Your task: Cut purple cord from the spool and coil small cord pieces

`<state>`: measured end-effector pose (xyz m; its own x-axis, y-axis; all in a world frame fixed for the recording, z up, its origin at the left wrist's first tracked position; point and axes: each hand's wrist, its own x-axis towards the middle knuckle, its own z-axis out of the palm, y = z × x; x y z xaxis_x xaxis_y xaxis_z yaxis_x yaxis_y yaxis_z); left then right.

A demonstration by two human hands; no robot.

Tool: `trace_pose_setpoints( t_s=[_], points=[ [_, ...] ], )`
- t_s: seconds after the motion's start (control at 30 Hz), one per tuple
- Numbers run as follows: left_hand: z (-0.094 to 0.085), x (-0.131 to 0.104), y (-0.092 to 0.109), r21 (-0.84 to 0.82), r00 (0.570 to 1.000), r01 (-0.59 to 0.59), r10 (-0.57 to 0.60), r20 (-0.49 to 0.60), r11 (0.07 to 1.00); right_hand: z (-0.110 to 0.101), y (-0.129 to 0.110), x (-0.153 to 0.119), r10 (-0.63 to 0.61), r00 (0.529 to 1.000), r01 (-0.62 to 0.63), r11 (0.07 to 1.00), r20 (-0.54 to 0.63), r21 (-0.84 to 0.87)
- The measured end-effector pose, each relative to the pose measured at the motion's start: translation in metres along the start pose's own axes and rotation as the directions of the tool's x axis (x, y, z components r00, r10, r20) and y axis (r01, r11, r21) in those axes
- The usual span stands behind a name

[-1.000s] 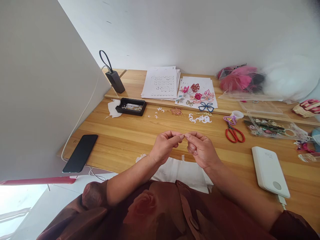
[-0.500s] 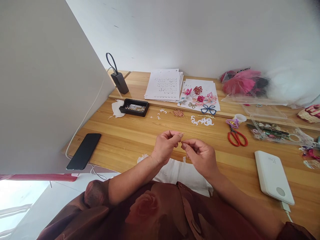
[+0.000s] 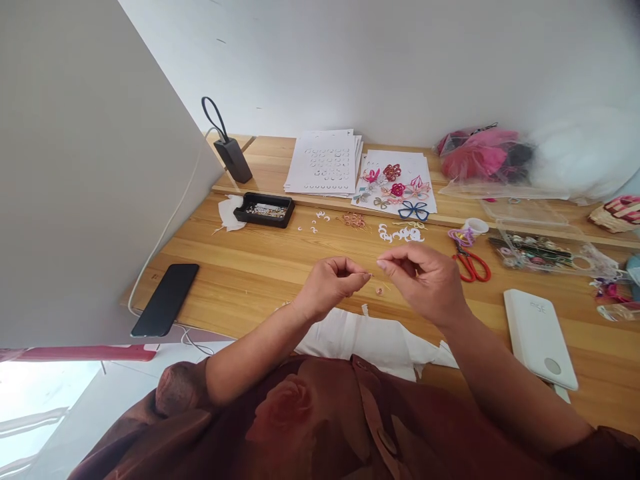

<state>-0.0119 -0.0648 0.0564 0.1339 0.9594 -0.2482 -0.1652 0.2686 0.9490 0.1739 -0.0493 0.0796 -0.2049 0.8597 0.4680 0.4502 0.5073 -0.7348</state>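
Observation:
Over the front of the wooden table, my left hand has thumb and forefinger pinched together. Something tiny sticks out at its fingertips, too small to name. Opposite it and slightly higher is my right hand, also pinched, its tips a short gap from the left ones. Whatever it pinches is too fine to make out. Just below that gap shows a small pinkish looped piece; I cannot tell whether it hangs or lies on the table. A white cloth lies beneath my wrists.
Behind my hands are pink looped pieces, white paper crescents and a black bead tray. Red-handled scissors and a white power bank are on the right. A phone is at left; fabric flowers lie farther back.
My hands have drawn apart, the right one moving right and up. The small pinkish piece now shows between and below them. The view has shifted slightly.

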Motion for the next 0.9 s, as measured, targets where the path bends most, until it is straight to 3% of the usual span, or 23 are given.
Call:
trace_pose_setpoints(
  t_s=[0.1,0.2,0.3,0.43,0.57,0.7,0.9],
  points=[
    [0.001,-0.001,0.002,-0.061,0.999,0.028,-0.026,0.037,0.998,0.008,0.013,0.003,0.206,0.977,-0.213,0.951,0.054,0.224],
    [0.001,0.000,0.002,-0.121,0.999,0.030,-0.026,0.033,0.992,0.018,0.024,0.000,0.393,0.903,-0.428,0.788,0.175,0.442],
    [0.001,0.002,0.001,-0.176,0.999,0.010,-0.016,-0.028,0.984,0.027,0.028,-0.013,0.474,0.839,-0.542,0.680,0.268,0.495],
    [0.003,0.006,-0.002,-0.194,0.993,-0.030,0.007,-0.116,0.980,0.031,0.019,-0.033,0.364,0.904,-0.424,0.822,0.223,0.380],
    [0.002,0.006,-0.003,-0.153,0.989,-0.046,0.024,-0.143,0.987,0.025,0.003,-0.042,0.121,0.985,-0.132,0.987,0.122,0.087],
    [0.001,0.004,-0.003,-0.126,0.993,-0.072,0.059,-0.101,0.989,0.020,-0.007,-0.039,-0.087,0.990,0.092,0.995,0.113,-0.044],
    [0.002,0.000,-0.002,-0.118,0.995,-0.087,0.081,-0.058,0.989,0.020,-0.005,-0.040,-0.114,0.983,0.119,0.992,0.142,-0.031]
  ],
)
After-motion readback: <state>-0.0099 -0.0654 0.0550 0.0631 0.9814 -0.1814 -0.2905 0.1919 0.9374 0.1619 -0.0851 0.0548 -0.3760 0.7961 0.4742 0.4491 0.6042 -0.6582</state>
